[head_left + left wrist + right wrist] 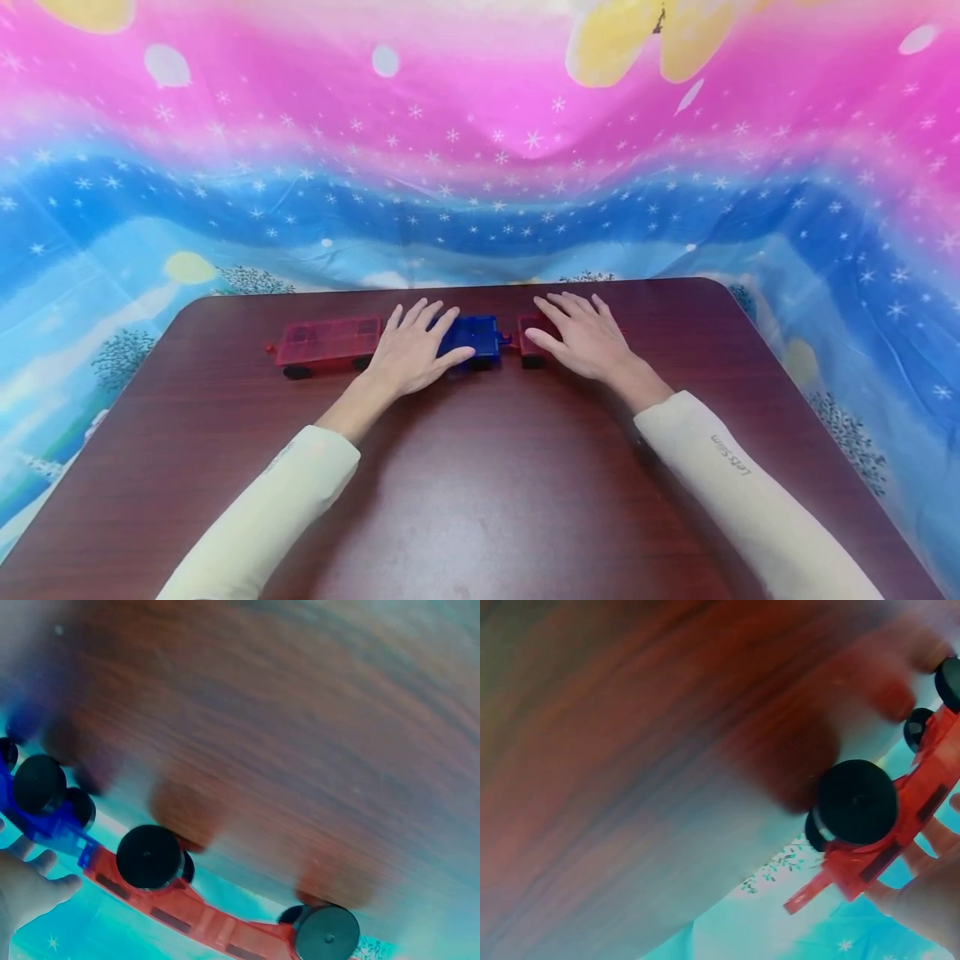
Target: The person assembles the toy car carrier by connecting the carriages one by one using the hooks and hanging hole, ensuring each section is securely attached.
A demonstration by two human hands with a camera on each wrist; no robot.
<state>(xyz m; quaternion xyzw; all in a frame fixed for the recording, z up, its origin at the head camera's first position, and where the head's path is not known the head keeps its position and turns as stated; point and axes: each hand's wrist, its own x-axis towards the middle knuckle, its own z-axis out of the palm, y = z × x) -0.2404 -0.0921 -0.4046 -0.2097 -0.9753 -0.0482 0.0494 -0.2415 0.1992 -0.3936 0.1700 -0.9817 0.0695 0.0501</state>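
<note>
Left hand (pixel 412 350) lying flat, fingers straight and spread, over the blue wagon (pixel 472 337) mid-table, long red wagon (pixel 324 342) just left. Right hand (pixel 581 337) likewise flat, fingers apart, covering the short red wagon (pixel 531 333) right of the blue one, at the far side of the brown table (pixel 480 500).

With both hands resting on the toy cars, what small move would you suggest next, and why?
Probably slide the right hand with its red car leftwards: a small gap separates it from the blue car under the left hand, whose coupler points towards it.
</note>
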